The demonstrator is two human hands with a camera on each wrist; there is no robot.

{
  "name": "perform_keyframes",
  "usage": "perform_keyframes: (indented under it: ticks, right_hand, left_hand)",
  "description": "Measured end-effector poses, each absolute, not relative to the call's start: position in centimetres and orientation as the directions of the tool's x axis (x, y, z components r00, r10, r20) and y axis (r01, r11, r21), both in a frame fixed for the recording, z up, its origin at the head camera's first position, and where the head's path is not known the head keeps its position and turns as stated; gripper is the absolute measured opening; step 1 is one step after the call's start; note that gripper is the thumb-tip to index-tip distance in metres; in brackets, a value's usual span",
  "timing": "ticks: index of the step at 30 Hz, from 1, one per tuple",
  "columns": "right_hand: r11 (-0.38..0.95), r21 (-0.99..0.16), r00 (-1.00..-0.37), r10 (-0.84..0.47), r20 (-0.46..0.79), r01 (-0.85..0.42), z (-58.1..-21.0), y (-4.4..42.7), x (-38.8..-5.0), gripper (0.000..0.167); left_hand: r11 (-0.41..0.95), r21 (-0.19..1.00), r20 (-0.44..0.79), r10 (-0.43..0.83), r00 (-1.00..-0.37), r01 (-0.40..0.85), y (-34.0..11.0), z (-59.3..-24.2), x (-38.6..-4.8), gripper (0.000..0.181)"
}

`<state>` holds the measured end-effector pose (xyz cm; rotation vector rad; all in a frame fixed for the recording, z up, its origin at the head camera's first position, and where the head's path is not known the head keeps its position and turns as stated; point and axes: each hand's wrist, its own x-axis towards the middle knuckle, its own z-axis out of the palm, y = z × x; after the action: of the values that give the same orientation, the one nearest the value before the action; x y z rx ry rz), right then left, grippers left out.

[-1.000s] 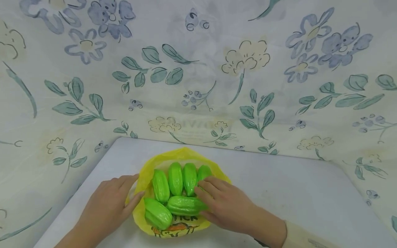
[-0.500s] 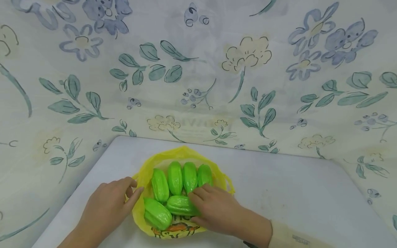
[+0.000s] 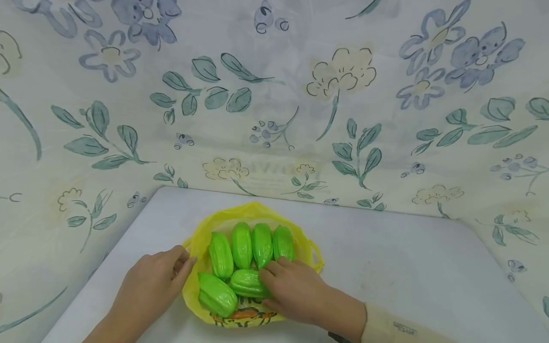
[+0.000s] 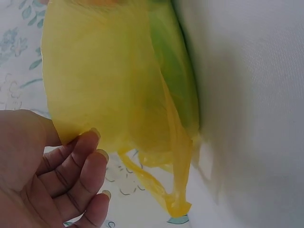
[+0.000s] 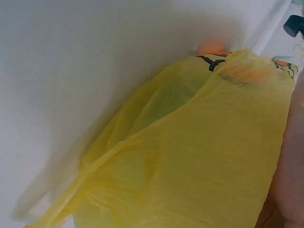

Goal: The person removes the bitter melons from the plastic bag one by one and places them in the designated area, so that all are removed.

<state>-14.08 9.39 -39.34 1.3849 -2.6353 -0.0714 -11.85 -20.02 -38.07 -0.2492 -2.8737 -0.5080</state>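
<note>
A yellow plastic bag [image 3: 200, 312] stands on the white table with its mouth spread wide. In it lie several glossy green ribbed fruits, like star fruit; an upright one [image 3: 242, 245] is in the back row. The left hand [image 3: 150, 283] pinches the bag's left rim between thumb and fingers, as the left wrist view shows. My right hand [image 3: 298, 290] reaches in over the right rim, fingers and thumb round the right end of a sideways star fruit [image 3: 246, 283]. That end is hidden under the fingers. In the right wrist view the bag wall [image 5: 204, 156] covers most of the hand.
White table [image 3: 386, 276] extends to both sides of the bag. Flowered cloth [image 3: 279, 95] walls off the back and sides. Loop handles of the bag stick out, one at its right [image 3: 317, 257].
The right hand has shifted left and slightly down onto the sideways star fruit, uncovering the star fruit at the back right. The left fingers have curled in at the bag's rim.
</note>
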Motion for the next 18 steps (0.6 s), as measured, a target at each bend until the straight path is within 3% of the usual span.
perform_keyframes:
  ticks: [18]
  right_hand:
    - [0.61, 0.141, -0.59, -0.791, 0.161, -0.779, -40.04, 8.86, -14.09, 0.034]
  left_hand:
    - [0.901, 0.399, 0.199, 0.096, -0.975, 0.17, -19.31, -38.03, -11.96, 0.016]
